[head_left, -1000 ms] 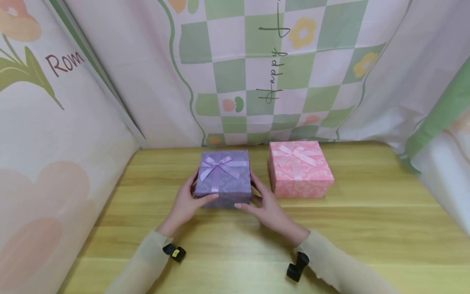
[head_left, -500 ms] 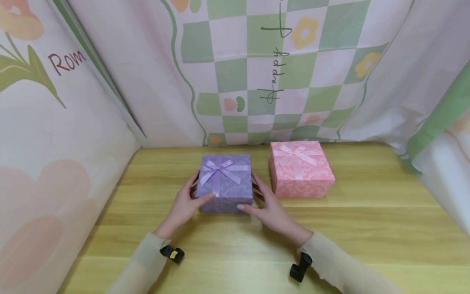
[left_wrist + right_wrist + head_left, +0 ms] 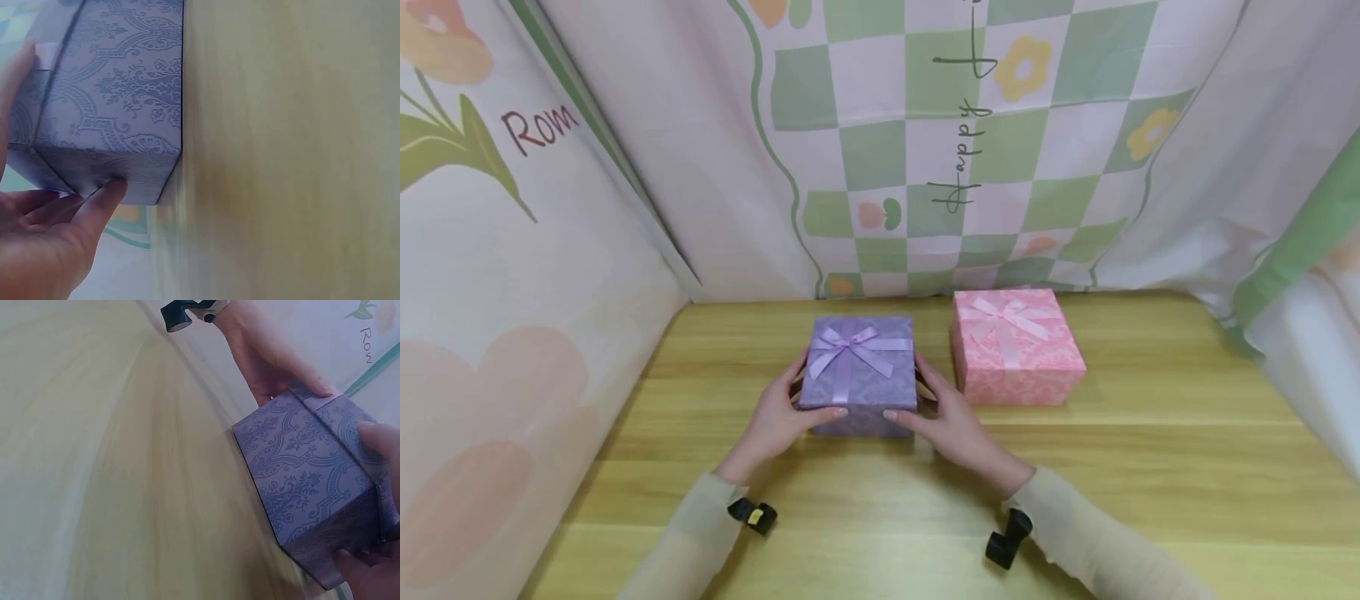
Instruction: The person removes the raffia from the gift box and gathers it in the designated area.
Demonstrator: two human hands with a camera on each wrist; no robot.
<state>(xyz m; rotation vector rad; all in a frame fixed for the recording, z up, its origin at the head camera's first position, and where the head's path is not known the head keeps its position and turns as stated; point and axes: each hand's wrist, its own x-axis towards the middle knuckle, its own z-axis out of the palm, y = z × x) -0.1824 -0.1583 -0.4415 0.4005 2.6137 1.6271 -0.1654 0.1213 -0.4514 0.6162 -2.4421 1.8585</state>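
Observation:
A purple gift box (image 3: 858, 382) with a damask pattern and a lilac ribbon bow (image 3: 850, 346) on its lid rests on the wooden table. My left hand (image 3: 775, 412) grips its left side, the thumb along the front of the lid. On the right side my right hand (image 3: 951, 421) holds it too, thumb across the front face. In the left wrist view, fingertips (image 3: 112, 190) press on the box's side wall. Both thumbs lie against the lid's front rim in the right wrist view. The box's far side is hidden.
A pink gift box (image 3: 1018, 346) with a pink bow stands just to the right, near the back of the table (image 3: 1150, 467). A checked curtain (image 3: 936, 150) closes off the back, and a flowered cloth (image 3: 535, 292) hangs along the left.
The purple box has slid slightly towards me between both hands. My left thumb has shifted from the lid's edge to its front, and the thumbs are closer together. The pink box stays put.

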